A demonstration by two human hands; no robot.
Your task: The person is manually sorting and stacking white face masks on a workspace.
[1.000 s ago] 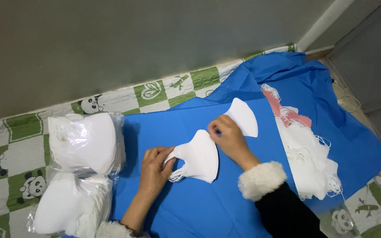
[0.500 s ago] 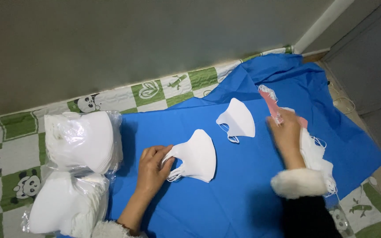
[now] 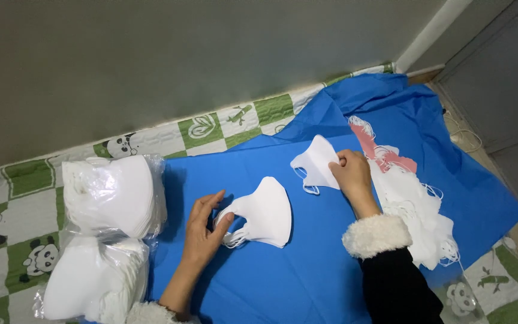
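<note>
On the blue cloth sheet [image 3: 307, 270], the left hand [image 3: 202, 231] pinches the ear-loop end of a small stack of white cup-shaped face masks [image 3: 265, 212] — thumb and fingers closed on its edge, the stack lying flat. The right hand [image 3: 350, 175] grips a single white folded face mask [image 3: 314, 165] further back, fingers clamped on its right side. Just right of that hand lies a loose heap of white masks with tangled loops [image 3: 415, 210], a pink strip [image 3: 376, 150] at its far end. Left of the sheet sit two clear plastic bags of stacked white masks [image 3: 112, 195] — on a green-and-white checked panda mat [image 3: 7, 210].
</note>
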